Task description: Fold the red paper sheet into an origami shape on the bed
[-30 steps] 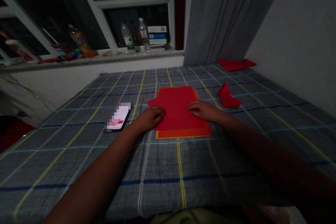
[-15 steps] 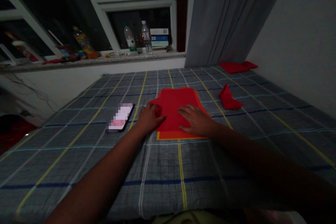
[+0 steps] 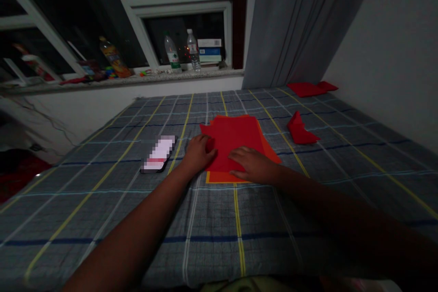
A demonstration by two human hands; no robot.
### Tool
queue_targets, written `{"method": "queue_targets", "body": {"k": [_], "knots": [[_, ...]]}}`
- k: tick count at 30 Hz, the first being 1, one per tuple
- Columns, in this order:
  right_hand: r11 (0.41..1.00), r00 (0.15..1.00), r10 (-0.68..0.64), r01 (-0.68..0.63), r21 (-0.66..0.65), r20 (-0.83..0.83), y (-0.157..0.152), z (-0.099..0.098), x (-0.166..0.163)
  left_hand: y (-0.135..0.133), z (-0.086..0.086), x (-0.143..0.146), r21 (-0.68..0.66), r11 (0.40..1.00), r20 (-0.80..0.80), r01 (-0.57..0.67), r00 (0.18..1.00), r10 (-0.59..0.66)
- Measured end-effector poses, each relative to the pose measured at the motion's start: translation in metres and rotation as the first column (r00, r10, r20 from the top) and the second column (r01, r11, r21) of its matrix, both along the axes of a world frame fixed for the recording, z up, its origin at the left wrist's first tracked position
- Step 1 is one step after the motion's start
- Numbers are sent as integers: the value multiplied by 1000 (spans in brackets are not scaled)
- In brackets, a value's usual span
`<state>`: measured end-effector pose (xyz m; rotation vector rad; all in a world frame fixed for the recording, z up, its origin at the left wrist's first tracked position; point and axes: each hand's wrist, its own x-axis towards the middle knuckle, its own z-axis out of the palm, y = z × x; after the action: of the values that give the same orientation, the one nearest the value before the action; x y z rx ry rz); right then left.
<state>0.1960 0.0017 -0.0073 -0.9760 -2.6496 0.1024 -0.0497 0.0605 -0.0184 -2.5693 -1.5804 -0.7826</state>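
A red paper sheet [image 3: 236, 139] lies on top of a small stack of orange sheets [image 3: 224, 177] in the middle of a grey plaid bedsheet [image 3: 212, 237]. My left hand [image 3: 198, 153] rests on the red sheet's left edge, fingers curled down on the paper. Flat on the near part of that sheet lies my right hand [image 3: 251, 165], fingers stretched out and pointing left, palm down.
A phone [image 3: 159, 154] lies left of my left hand. A folded red paper piece [image 3: 299, 128] sits to the right, more red paper [image 3: 310, 88] near the curtain [image 3: 294, 23]. Bottles [image 3: 171, 52] and books [image 3: 208, 50] stand on the window sill. A white wall [image 3: 393, 45] runs along the right.
My right hand has slid left and toward me across the red sheet. My left hand has stayed on the left edge. The view has shifted slightly.
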Motion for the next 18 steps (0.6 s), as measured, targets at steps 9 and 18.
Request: {"method": "queue_targets", "body": {"k": [9,18], "knots": [[999,999,-33,32,34,28,0,3,0,-5,18,-1,90,987,-88,134,988,-126],[990,990,-131,128,52,43,-3,5,-1,-13,29,4,137,966,-76,219,975,-210]]}}
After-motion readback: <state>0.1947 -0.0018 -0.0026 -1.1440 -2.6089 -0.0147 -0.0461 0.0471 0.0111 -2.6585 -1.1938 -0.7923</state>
